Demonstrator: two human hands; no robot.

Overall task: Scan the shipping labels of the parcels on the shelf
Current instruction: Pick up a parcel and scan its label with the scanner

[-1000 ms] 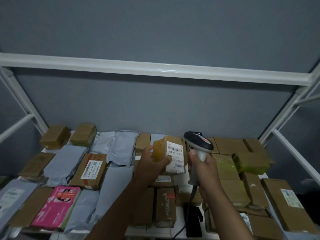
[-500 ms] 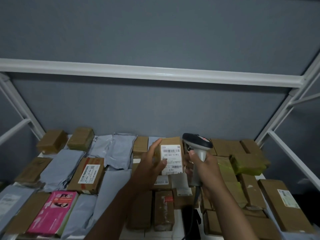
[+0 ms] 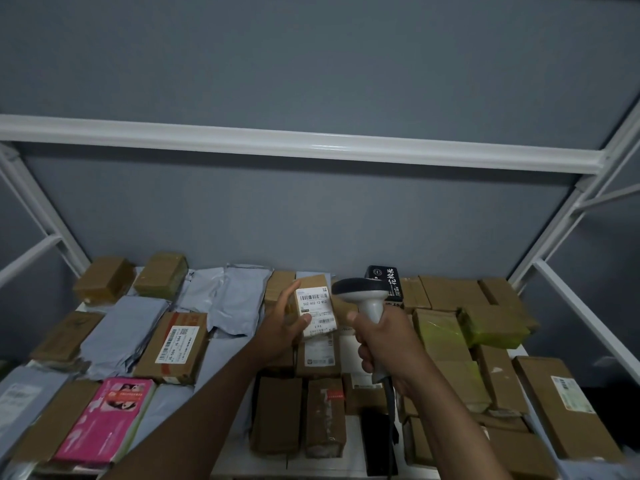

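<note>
My left hand holds a small brown cardboard parcel upright over the middle of the shelf, thumb pressed on its white shipping label, which faces me. My right hand grips the grey handle of a barcode scanner. The scanner's dark head sits just right of the label, pointing left toward it. The scanner's cable hangs down from the handle.
The white shelf is covered with brown boxes, grey poly mailers, a pink box, green-wrapped parcels and a black box. A labelled box lies at the left. White frame rails cross overhead and at both sides.
The parcel has turned so its label faces me squarely. The scanner has swung left, its head now level with the label. A black box behind the scanner has come into view.
</note>
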